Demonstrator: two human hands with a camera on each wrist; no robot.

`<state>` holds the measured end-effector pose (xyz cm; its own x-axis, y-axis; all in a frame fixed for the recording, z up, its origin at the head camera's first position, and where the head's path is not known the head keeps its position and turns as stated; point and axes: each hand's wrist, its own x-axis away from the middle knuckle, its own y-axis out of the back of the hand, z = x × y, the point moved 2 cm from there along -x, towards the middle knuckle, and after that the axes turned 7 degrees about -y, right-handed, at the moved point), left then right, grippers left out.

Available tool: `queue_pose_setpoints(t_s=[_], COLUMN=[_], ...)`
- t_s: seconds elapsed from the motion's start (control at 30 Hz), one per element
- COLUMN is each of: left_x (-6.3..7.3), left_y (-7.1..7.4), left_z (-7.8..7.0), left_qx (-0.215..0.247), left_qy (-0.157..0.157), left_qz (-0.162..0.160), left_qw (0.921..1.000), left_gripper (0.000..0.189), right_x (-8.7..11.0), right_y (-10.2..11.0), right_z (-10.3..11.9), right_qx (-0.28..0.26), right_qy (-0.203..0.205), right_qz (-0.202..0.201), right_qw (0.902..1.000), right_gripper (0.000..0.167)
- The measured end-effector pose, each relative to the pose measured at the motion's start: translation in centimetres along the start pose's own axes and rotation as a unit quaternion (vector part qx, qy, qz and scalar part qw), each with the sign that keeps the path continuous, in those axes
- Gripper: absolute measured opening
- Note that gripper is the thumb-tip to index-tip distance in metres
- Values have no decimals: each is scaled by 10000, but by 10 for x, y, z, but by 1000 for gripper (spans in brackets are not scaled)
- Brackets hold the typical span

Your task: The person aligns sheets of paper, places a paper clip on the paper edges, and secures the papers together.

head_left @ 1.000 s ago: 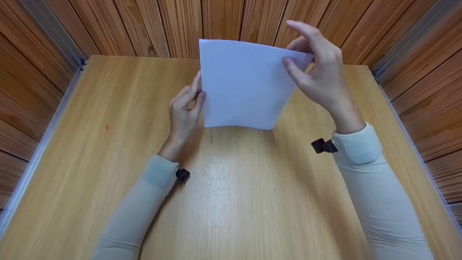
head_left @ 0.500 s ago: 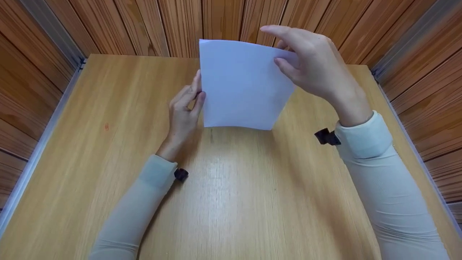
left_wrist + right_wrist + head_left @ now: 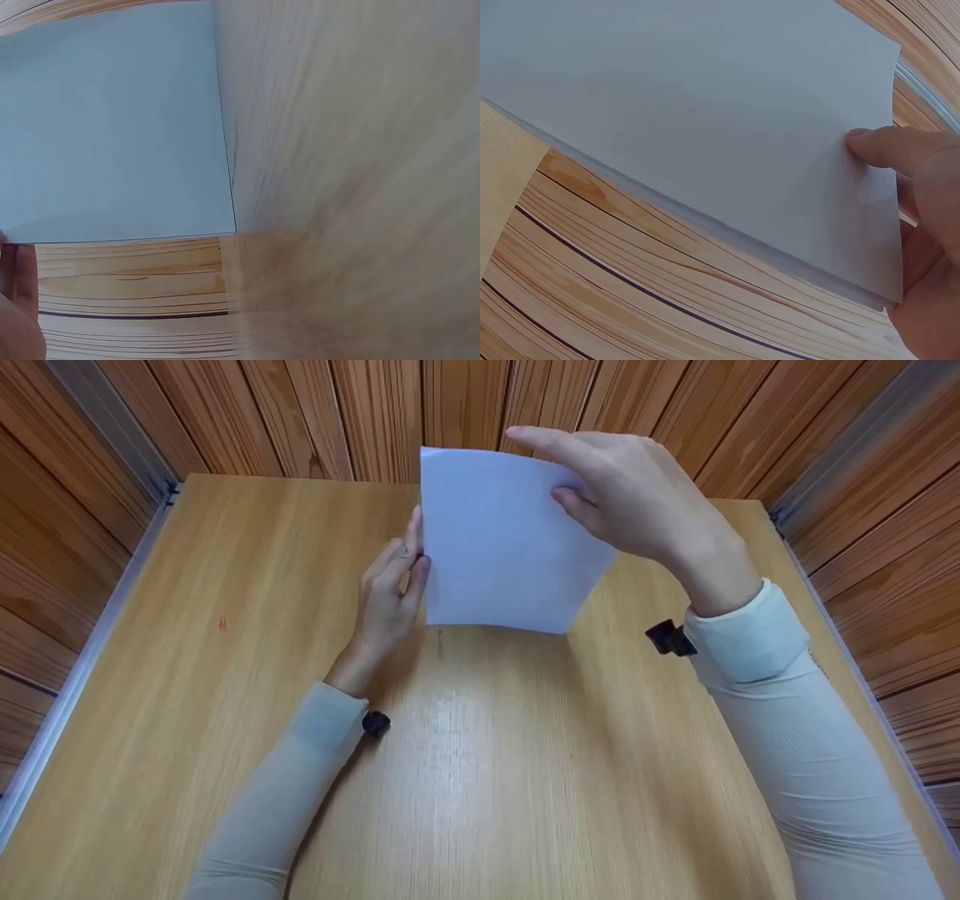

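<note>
A white sheet of paper (image 3: 502,540) stands upright over the middle of the table, slightly bowed, its lower edge close to the tabletop. My left hand (image 3: 390,592) pinches its left edge, thumb on the near face. At the upper right corner my right hand (image 3: 652,502) grips it, index finger stretched out above the top edge. In the right wrist view the right thumb (image 3: 870,146) presses the face of the paper (image 3: 705,127), other fingers behind it. A second edge runs along one side there. The left wrist view shows the paper (image 3: 112,127) with fingers (image 3: 26,274) at its corner.
A small red paper-clip-shaped thing (image 3: 223,624) lies on the left of the wooden table (image 3: 480,780). Wood-plank walls (image 3: 382,420) rise at the back and both sides. Metal rails (image 3: 82,682) run along the table's sides.
My right hand has moved left and turned inward at the corner, covering more of the paper. My left hand and the sheet have shifted only slightly right.
</note>
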<state>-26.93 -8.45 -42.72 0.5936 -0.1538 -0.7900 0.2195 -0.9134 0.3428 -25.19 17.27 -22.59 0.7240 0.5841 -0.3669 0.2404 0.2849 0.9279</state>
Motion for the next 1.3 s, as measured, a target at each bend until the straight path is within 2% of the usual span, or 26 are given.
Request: queue_pose_setpoints(t_s=[0.2,0.4,0.7,0.93,1.3], left_x=[1,1,-1,1,0], left_y=[0,-1,-1,-3,-3], left_z=[-1,-2,-4,-3,-4], left_qx=[18,267,304,306,317], left_qy=[220,465,686,356,349], left_qz=[330,655,828,730,752], left_qw=[9992,9964,9937,9962,9961], left_gripper=[60,66,72,68,72], right_x=[-7,-13,-22,-25,-28], right_y=[-1,-4,-11,-14,-18], right_z=[7,12,18,21,25], right_qx=[187,174,159,147,270], right_qy=[82,121,228,324,304], right_qz=[244,363,415,436,508], right_qw=[9995,9991,9988,9984,9979], right_gripper=[62,63,61,63,65])
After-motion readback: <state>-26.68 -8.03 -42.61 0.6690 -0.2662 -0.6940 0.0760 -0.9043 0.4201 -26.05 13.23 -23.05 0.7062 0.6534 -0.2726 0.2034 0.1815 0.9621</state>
